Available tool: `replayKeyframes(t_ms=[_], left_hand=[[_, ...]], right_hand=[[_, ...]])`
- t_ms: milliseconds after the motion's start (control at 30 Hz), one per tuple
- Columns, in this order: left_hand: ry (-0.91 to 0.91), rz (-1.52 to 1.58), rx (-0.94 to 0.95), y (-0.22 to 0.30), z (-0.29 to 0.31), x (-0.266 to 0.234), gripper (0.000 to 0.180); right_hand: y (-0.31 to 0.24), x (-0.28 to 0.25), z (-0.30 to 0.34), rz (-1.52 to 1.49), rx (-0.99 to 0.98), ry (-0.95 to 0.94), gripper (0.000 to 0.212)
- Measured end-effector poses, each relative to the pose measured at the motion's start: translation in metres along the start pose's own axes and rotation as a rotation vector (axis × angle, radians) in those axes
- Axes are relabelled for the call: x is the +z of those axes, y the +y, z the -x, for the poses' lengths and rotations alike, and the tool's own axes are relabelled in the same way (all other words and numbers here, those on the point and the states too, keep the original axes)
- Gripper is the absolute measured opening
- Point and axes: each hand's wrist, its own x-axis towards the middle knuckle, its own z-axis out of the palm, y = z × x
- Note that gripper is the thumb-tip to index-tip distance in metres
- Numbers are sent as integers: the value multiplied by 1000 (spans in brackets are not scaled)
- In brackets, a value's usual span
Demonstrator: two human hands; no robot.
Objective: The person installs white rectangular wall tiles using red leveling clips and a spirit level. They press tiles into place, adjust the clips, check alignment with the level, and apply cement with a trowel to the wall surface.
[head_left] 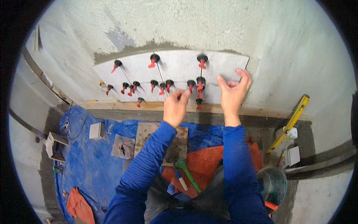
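The left hand has its thumb and forefinger drawn together beside a red-and-black plastic clip; its fingertips overlap, so I cannot tell whether it grips anything. The right hand is open, thumb and fingers spread and bent over the right end of the tiles, any pressure unclear. These flat, smooth, pale grey tiles stand against the wall just beyond both hands, with more round-collared clips along their dark joints. Grey, grainy mortar smears past their far edge onto the rough wall. Nearer lie a wrinkled blue tarp, a blotchy square board partly behind the left sleeve, and a crumpled orange cloth. A clear bag holds small pieces too blurred to make out. To the right, a yellow level leans at a slant; the right sleeve partly hides a bucket.
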Motion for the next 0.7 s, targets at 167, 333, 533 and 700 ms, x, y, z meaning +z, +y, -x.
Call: replayKeyframes(t_ms=[167, 333, 533, 700], left_hand=[[-10, -167, 34, 20, -39, 8, 46], [-57, -297, 36, 35, -52, 14, 46], [-150, -434, -34, 45, -58, 16, 51], [-234, -587, -89, 56, -72, 13, 60]], right_hand=[[5, 1, 6, -60, -2, -43, 72], [5, 4, 9, -35, 3, 35, 71], [11, 3, 19, 147, -26, 126, 69], [13, -2, 20, 211, 56, 85, 67]])
